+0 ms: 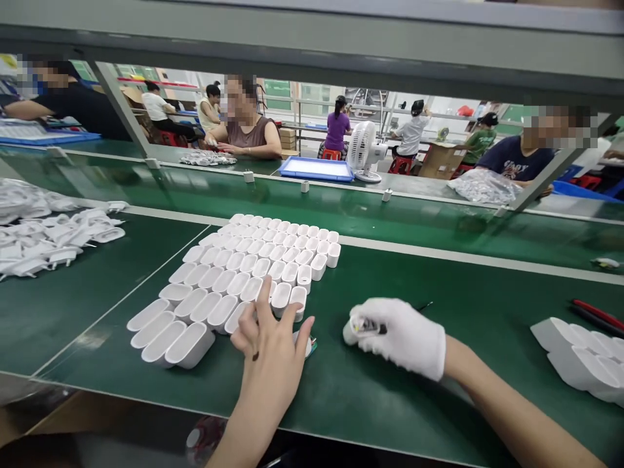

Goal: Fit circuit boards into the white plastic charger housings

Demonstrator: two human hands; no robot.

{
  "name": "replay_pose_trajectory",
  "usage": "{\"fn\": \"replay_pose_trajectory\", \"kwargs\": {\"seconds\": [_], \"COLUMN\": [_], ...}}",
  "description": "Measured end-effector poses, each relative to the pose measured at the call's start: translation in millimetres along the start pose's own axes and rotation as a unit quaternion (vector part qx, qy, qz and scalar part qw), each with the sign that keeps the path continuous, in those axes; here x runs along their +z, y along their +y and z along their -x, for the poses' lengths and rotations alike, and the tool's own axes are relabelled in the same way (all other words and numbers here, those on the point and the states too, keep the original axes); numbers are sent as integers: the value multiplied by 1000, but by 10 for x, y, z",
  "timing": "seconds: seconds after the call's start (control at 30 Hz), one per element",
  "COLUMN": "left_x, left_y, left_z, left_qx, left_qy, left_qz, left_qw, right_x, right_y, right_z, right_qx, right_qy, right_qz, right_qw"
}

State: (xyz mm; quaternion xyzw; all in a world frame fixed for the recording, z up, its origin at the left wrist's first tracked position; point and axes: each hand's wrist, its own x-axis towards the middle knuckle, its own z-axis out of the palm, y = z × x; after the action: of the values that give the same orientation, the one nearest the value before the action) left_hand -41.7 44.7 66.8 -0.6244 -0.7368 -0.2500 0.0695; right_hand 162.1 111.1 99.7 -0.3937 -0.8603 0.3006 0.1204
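My left hand [273, 348], bare, hovers palm down at the near right corner of a block of white oval cups [224, 279], fingers apart and index pointing forward. Beside its thumb a small part with a green circuit board [311, 346] peeks out, mostly hidden; I cannot tell if the hand touches it. To the right, my right hand [394, 335] wears a white glove and is closed around a small white housing [351, 330] with dark and metallic bits showing inside. A thin dark tip [425, 305] sticks out behind that glove.
Loose white parts [49, 231] are heaped at left. More white cups [580, 354] and a red-and-black tool [597, 315] lie at right. A low rail [414, 247] runs along the green table's back. Co-workers sit beyond, near a white fan [363, 149].
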Motion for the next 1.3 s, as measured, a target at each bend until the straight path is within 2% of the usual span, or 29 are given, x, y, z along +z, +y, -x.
{"fn": "replay_pose_trajectory", "kwargs": {"seconds": [0.1,0.17,0.2,0.23,0.3,0.37,0.4,0.47,0.57,0.73,0.8,0.83,0.9,0.97,1.0,1.07,1.13,1.2,1.3], "left_x": [6,-12,-22,-28,-10,59,110,220,342,373,371,372,378,384,386,386,381,371,351], "left_y": [49,61,64,70,100,166,212,312,426,462,456,454,453,455,456,456,451,444,436], "left_z": [-33,-12,19,65,199,357,429,534,578,530,527,532,545,558,561,562,558,556,565], "left_qx": [16,23,30,43,92,150,171,188,177,170,179,184,192,191,190,188,188,192,189], "left_qy": [12,28,36,40,33,7,-7,-28,-34,-30,-40,-47,-55,-58,-58,-58,-60,-66,-97], "left_qz": [5,21,36,57,112,177,205,250,288,319,331,335,338,337,336,334,335,335,325], "left_qw": [1000,999,998,997,989,973,964,949,941,932,926,923,920,920,921,922,921,920,922], "right_x": [-211,-339,-380,-403,-394,-339,-308,-257,-229,-224,-206,-192,-157,-119,-101,-73,-53,-34,-13], "right_y": [359,606,697,759,789,730,685,603,542,532,546,564,631,722,765,823,830,796,755], "right_z": [-211,-309,-332,-335,-296,-223,-186,-130,-97,-94,-99,-104,-114,-121,-122,-114,-94,-68,-43], "right_qx": [46,104,129,147,164,175,181,196,213,209,206,209,224,233,229,207,182,170,167], "right_qy": [172,258,276,275,242,206,199,200,194,153,148,162,238,334,356,335,279,244,228], "right_qz": [-90,-187,-263,-352,-526,-636,-665,-692,-703,-712,-693,-667,-551,-352,-245,-62,77,182,240], "right_qw": [980,942,916,883,799,723,697,665,651,653,675,697,768,843,872,917,940,937,928]}}
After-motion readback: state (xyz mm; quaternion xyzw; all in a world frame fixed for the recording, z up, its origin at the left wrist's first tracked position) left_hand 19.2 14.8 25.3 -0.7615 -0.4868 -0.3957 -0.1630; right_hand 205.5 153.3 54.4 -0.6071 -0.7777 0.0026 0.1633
